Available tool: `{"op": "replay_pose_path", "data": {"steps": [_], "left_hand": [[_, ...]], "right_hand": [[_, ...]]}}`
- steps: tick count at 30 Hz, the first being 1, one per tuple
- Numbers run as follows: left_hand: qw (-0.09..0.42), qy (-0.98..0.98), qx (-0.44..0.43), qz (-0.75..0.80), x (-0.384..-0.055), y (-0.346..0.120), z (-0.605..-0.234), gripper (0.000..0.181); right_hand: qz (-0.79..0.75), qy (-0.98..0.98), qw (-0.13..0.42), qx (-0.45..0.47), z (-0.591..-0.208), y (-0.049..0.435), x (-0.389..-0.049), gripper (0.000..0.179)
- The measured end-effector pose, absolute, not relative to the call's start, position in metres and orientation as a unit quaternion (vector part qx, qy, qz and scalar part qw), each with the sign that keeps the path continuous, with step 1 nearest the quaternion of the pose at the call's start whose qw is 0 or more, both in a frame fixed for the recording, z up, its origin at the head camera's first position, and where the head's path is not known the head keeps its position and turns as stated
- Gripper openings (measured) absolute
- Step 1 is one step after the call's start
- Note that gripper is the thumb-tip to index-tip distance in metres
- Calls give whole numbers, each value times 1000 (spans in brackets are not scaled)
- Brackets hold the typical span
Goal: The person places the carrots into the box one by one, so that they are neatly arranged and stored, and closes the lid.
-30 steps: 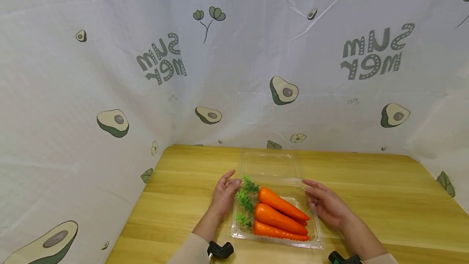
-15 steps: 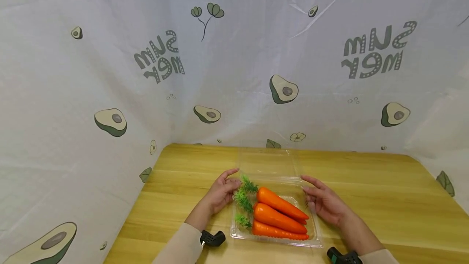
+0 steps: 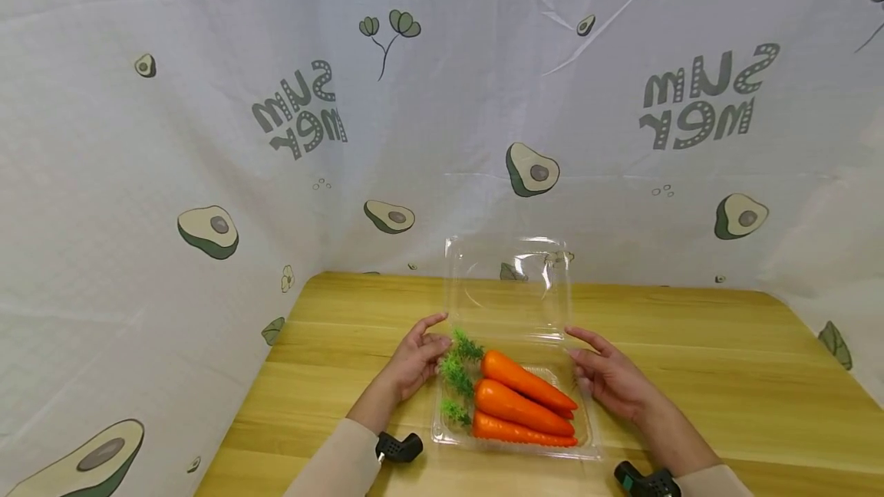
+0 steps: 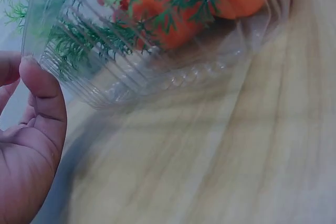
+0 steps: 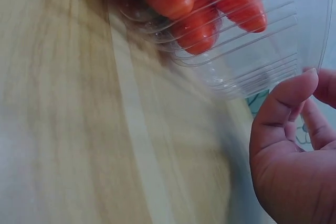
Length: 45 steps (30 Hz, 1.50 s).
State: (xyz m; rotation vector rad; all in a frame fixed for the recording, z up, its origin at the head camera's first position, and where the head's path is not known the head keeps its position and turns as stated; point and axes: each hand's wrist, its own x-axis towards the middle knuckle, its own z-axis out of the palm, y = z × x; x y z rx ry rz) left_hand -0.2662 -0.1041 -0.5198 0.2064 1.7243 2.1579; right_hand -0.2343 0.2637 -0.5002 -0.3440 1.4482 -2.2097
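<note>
A clear plastic clamshell container (image 3: 587, 451) sits on the table with its hinged lid (image 3: 507, 297) tipped back and up at the far side. Several orange carrots (image 3: 523, 407) lie inside, tips to the right, their feathery green tops (image 3: 456, 374) along the left wall. At the left rear corner my left hand (image 3: 417, 359) pinches the rim, thumb in front and index finger stretched toward the hinge. My right hand (image 3: 611, 383) does likewise at the right rear corner. Both wrist views show the thumbs right at the plastic edge; the left hand (image 4: 34, 135) is partly cut off there.
The wooden table (image 3: 704, 359) extends to both sides. A white cloth (image 3: 442, 136) printed with avocados and lettering hangs behind it and along the left. Black wrist-worn devices (image 3: 399, 448) sit near each sleeve.
The lid has swung up from leaning far back to standing taller. My left hand shifted slightly left, its index finger reaching to the hinge; the right index finger rose a little. Carrots stayed put.
</note>
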Motion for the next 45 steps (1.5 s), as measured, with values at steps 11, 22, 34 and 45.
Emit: {"op": "replay_pose_path", "data": {"steps": [11,22,34,45], "left_hand": [[128,644,52,752,-284,-96,-515,52],[67,691,32,719,-297,-86,-510,45],[14,693,-13,721,-311,-72,-510,41],[-3,702,-18,712,-314,-69,-512,36]], "right_hand": [[-772,614,155,-54,-498,252,-247,35],[-748,654,114,-10,-496,247,-265,45],[-728,681,74,8,-495,243,-288,52],[-752,657,56,23,-498,242,-287,34]]}}
